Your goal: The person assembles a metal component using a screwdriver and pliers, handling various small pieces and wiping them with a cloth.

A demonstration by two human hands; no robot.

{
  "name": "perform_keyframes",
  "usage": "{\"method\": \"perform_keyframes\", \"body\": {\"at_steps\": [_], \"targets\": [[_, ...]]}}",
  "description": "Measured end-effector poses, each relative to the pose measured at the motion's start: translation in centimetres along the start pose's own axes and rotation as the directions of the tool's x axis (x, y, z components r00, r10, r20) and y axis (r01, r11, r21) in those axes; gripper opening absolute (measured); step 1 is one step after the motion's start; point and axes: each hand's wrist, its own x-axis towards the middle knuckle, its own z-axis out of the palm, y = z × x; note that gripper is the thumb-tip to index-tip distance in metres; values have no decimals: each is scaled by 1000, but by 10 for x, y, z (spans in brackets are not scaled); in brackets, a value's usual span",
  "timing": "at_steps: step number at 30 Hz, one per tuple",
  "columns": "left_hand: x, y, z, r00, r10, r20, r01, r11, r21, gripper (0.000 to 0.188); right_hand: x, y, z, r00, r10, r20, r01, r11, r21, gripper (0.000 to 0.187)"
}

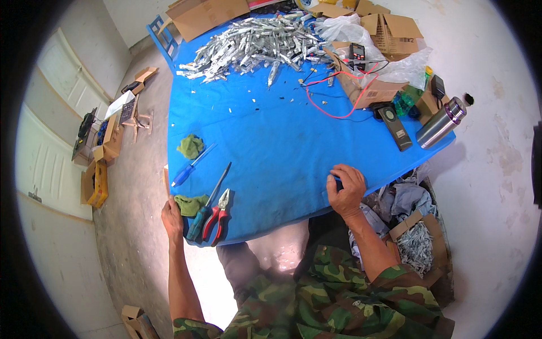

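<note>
My left hand (172,218) is at the left edge of the blue-covered table (254,147), close beside a crumpled green cloth (191,205); most of its fingers are hidden. My right hand (346,189) rests near the front edge with curled fingers. Something small and dark shows under them, too hidden to name. Between my hands, nearer the left, lie red-handled pliers (216,217) and a long screwdriver (199,219) with a teal handle. Farther back are a blue-handled screwdriver (183,174) and a second green cloth (191,146).
A heap of silvery strip-like pieces (254,48) covers the far end. At the right stand a steel thermos (442,122), a dark handheld device (394,127) and a multimeter (357,53) with red and black leads. A carton of shreds (416,248) sits below, right.
</note>
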Motion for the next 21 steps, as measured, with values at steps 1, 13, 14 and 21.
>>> {"method": "perform_keyframes", "body": {"at_steps": [1,13,14,21], "targets": [[0,-2,0,1000,-4,-9,4,1000,-13,72,0,0,0,1000,-5,-5,5,1000,4,13],[0,3,1,999,-22,-33,22,1000,-1,66,-4,4,1,997,-31,-77,33,999,18,7],[-1,8,1,999,-32,-20,32,999,-5,66,-4,4,1,996,-33,-80,35,999,20,7],[0,3,3,1000,-19,-24,19,1000,-4,68,-4,3,0,996,-38,-86,41,998,36,8]]}}
